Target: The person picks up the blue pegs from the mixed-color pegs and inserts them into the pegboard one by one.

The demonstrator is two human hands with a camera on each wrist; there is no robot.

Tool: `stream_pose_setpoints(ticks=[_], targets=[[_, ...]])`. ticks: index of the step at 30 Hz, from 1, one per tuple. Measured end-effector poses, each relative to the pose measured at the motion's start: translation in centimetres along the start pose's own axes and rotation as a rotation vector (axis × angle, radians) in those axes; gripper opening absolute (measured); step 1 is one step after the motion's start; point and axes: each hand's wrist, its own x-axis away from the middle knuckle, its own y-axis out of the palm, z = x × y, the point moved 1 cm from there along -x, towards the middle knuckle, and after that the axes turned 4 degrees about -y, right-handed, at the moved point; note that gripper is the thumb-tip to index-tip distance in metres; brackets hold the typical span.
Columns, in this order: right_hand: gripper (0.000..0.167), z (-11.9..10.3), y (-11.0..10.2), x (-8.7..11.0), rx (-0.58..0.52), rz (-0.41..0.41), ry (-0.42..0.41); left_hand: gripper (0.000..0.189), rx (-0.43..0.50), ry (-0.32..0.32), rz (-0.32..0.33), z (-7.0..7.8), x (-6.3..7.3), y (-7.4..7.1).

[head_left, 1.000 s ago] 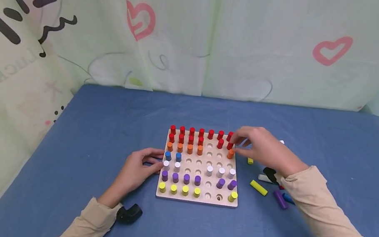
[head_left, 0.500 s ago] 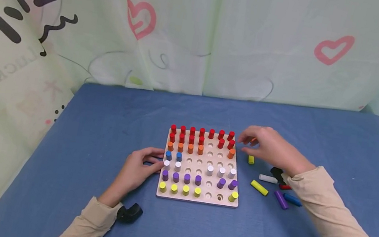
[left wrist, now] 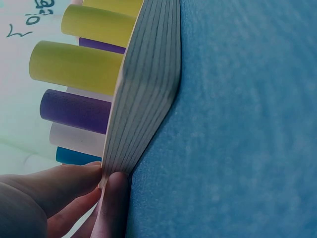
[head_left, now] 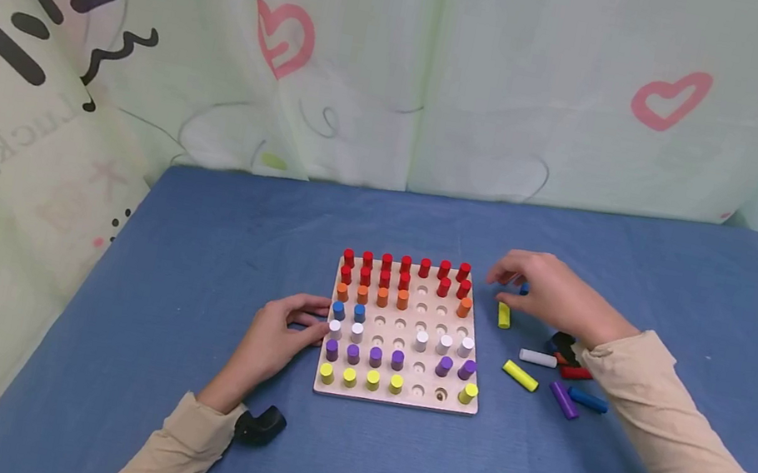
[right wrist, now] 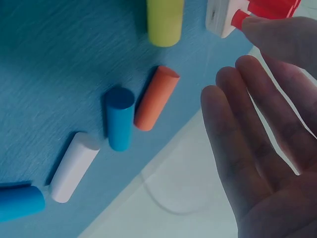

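A wooden pegboard [head_left: 394, 396] bears rows of red, orange, blue, white, purple and yellow pegs, with several bare holes among them. My left hand [head_left: 277, 337] holds the board's left edge. In the left wrist view the thumb [left wrist: 64, 186] lies at the top rim beside the blue peg [left wrist: 77, 155], and a finger presses the side face. Right of the board's far corner hovers my right hand [head_left: 545, 289], fingers loosely spread and holding nothing. Below it lie a yellow peg [head_left: 504, 316] and a blue peg [right wrist: 120, 124], beside an orange peg [right wrist: 156, 99].
Loose pegs lie on the blue cloth right of the board: a white peg [head_left: 538, 357], a yellow peg [head_left: 520, 376], a purple peg [head_left: 563, 400], a blue peg [head_left: 588, 400] and a red peg [head_left: 575, 373]. A printed curtain [head_left: 491, 121] hangs behind the table.
My right hand has left the red peg at the right end of the second row and shifted right, off the board. The left hand stays at the board's edge.
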Motion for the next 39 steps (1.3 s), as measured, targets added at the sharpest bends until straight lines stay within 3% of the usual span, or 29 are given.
stream_pose_setpoints(ticks=[39], targets=[[0.025,3.1,0.2,-0.3,0.044,-0.057,0.073,0.037,-0.015,-0.024,0.001,0.0,-0.1,0.0]])
